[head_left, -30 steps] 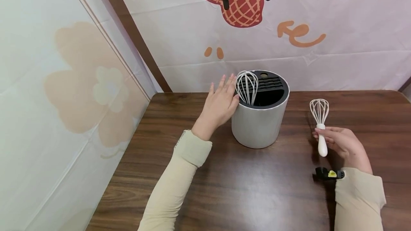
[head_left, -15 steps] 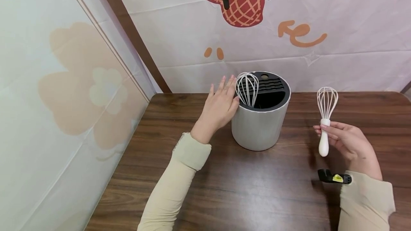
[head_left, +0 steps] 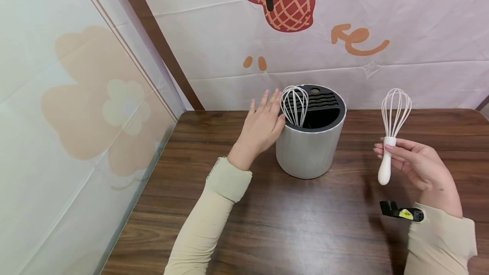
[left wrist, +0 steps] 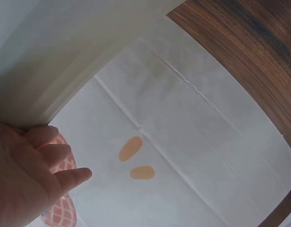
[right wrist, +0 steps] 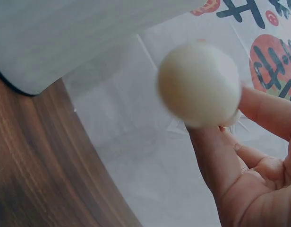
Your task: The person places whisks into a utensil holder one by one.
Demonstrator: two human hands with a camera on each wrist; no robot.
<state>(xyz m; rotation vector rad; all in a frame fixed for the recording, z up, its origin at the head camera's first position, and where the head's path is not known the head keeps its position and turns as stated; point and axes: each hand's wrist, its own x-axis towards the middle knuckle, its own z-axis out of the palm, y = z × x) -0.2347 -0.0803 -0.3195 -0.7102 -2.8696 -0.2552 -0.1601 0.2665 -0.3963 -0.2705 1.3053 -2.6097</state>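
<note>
Fingers (head_left: pixel 409 144) pinch a smooth, round-ended whisk handle (head_left: pixel 386 164).

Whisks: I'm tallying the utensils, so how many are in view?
2. One whisk pokes up from the holder; the right hand holds the other whisk. Any lying deep inside the holder would be hidden.

The white-handled whisk (head_left: pixel 390 139) is to the right of the holder (head_left: pixel 310 154), well apart from it, slightly tilted, wires upward. The holder is a pale grey cylinder, standing upright, its top black and slotted.
</note>
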